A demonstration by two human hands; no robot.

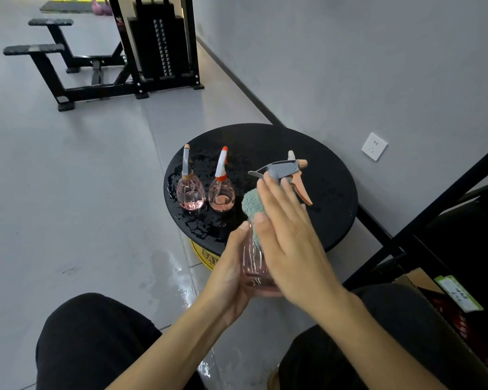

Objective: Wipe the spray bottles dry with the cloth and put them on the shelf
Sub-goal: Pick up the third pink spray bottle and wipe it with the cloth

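My left hand grips a pink see-through spray bottle by its body, in front of the round black table. Its grey head with an orange trigger points right. My right hand lies with straight fingers over a grey-green cloth, pressing it against the bottle's upper part. Two more pink spray bottles stand upright on the wet table top: one with a grey head at the left, one with a white and orange head beside it.
A black shelf frame stands at the right, with a cardboard box low in it. The table sits on a yellow base. Water lies on the floor below. A black gym machine stands far back. My knees are at the bottom.
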